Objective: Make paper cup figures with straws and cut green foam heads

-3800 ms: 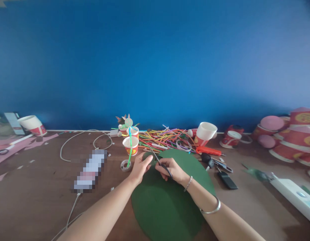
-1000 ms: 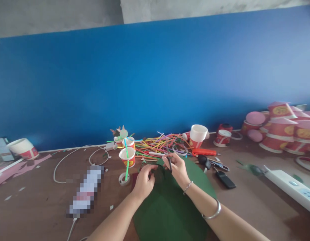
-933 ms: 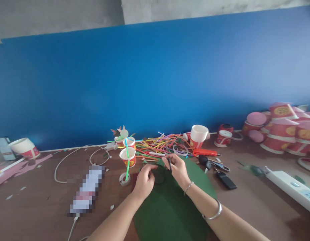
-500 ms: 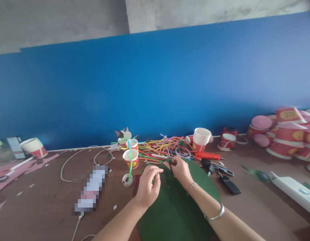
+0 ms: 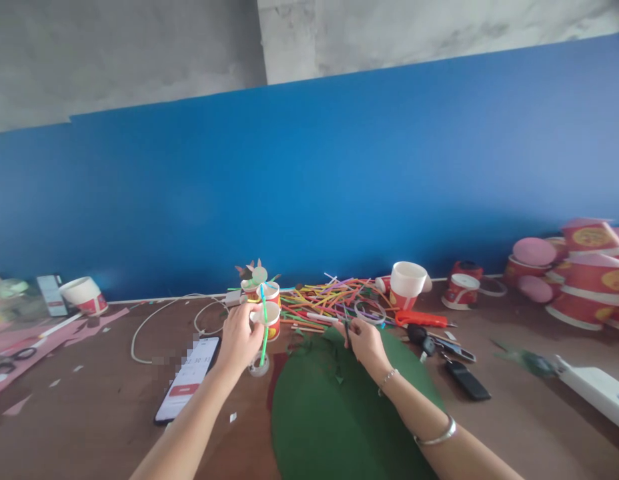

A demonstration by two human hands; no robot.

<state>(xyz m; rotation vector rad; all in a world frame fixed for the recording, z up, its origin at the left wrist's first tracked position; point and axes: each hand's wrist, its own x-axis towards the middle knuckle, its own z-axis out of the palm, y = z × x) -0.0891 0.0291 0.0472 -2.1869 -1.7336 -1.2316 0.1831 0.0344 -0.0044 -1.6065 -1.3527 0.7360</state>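
The left hand [image 5: 241, 337] has half-curled fingers [image 5: 250, 308] at the near paper cup [image 5: 273, 321], grip unclear, while the right hand [image 5: 368, 347] closes round scissors [image 5: 346, 331] over the green mat's [image 5: 349, 420] far edge

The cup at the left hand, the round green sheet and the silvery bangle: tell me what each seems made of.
Cup: probably smooth paper, going by its printed red wall and white inside.
Round green sheet: matte, with no glossy reflections; perhaps card or felt, I cannot tell which.
Bangle: likely polished metal, from its silvery shine.
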